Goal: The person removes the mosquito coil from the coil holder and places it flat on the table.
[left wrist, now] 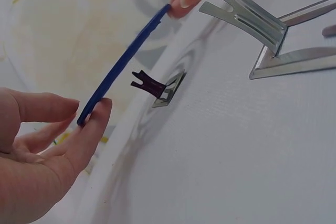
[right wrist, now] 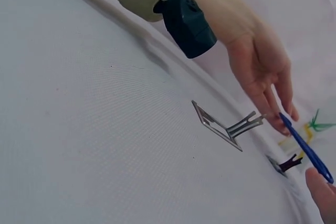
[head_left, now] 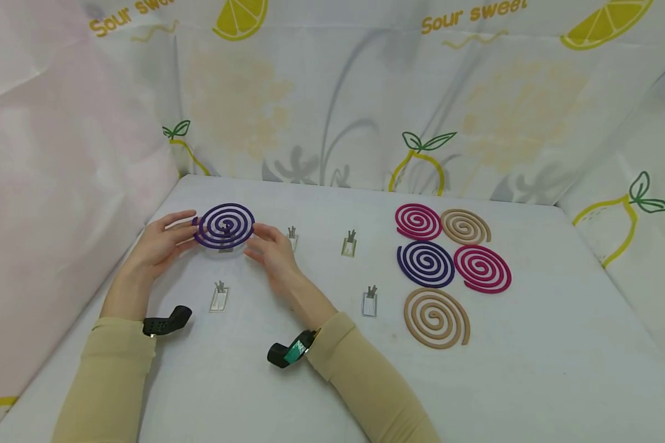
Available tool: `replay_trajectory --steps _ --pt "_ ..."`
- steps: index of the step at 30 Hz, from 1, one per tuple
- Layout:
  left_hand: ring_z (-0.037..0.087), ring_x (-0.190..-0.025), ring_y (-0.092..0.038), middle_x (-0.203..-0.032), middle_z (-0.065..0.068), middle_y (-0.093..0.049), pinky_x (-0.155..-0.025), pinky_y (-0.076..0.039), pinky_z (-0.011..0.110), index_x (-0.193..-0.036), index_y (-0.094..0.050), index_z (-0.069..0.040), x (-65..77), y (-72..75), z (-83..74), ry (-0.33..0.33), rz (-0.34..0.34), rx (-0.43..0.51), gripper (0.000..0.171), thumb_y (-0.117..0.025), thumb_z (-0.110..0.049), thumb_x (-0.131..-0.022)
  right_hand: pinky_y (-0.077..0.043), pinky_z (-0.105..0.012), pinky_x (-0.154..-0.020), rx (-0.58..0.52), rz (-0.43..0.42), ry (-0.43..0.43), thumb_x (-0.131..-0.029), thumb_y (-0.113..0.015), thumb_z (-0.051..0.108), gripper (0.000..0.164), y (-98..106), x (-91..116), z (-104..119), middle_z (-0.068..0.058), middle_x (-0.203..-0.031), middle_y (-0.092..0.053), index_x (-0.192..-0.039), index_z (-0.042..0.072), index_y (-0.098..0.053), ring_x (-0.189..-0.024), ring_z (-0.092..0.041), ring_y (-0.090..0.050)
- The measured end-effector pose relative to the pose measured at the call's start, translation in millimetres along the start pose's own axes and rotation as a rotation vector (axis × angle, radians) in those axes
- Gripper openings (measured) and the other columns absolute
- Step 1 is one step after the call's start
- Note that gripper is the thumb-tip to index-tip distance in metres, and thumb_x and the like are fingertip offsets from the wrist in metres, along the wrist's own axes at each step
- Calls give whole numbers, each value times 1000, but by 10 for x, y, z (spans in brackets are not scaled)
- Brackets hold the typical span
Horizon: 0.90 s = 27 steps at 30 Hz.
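A dark blue-purple mosquito coil [left wrist: 125,60] is held between both hands, raised over a small metal coil stand [left wrist: 152,86] with forked upright prongs. My left hand [head_left: 157,246] pinches the coil's left edge between thumb and fingers. At the opposite edge, my right hand [head_left: 277,252] holds it with its fingertips. Seen edge-on in the left wrist view, the coil is a thin bar with a gap between it and the stand's prongs. In the head view it covers most of that stand.
More metal stands sit nearby: one in front of the left hand [head_left: 218,298], others toward the middle [head_left: 349,245] and front [head_left: 369,301]. On the right lie pink coils [head_left: 417,221], tan coils [head_left: 435,317] and another purple coil [head_left: 428,263]. Printed cloth walls the back and sides.
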<state>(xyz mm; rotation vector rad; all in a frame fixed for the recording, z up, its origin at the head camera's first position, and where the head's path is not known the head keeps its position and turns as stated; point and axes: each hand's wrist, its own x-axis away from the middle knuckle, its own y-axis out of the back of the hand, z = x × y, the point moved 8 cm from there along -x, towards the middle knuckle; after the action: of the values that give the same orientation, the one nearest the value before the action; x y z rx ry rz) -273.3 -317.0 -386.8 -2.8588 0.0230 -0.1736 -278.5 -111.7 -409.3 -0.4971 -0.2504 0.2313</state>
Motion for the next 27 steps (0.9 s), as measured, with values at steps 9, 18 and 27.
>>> replay_trajectory --steps 9,18,27 --pt "5 -88 -68 -96 -5 -72 -78 -58 18 -112 -59 -17 16 -23 -39 16 -37 -33 27 -58 5 -96 -57 -31 -94 33 -19 30 -86 -60 -11 45 24 25 85 -18 -133 -59 -130 -5 -57 -118 -32 -62" --pt "7 -86 -70 -95 -3 -73 -79 -59 19 -110 -62 -17 28 -65 -68 24 -51 -26 25 -64 2 -94 -60 -31 -88 57 -87 44 -81 -61 -14 41 99 45 148 -12 -116 -65 -121 -4 -63 -94 -18 -66" --pt "9 -85 -70 -95 -1 -73 -79 -60 21 -114 -60 -14 33 -144 -75 19 -29 -18 26 -64 2 -94 -62 -30 -81 31 -146 89 -85 -61 -15 29 170 36 231 -9 -103 -66 -112 -5 -68 -81 -16 -65"
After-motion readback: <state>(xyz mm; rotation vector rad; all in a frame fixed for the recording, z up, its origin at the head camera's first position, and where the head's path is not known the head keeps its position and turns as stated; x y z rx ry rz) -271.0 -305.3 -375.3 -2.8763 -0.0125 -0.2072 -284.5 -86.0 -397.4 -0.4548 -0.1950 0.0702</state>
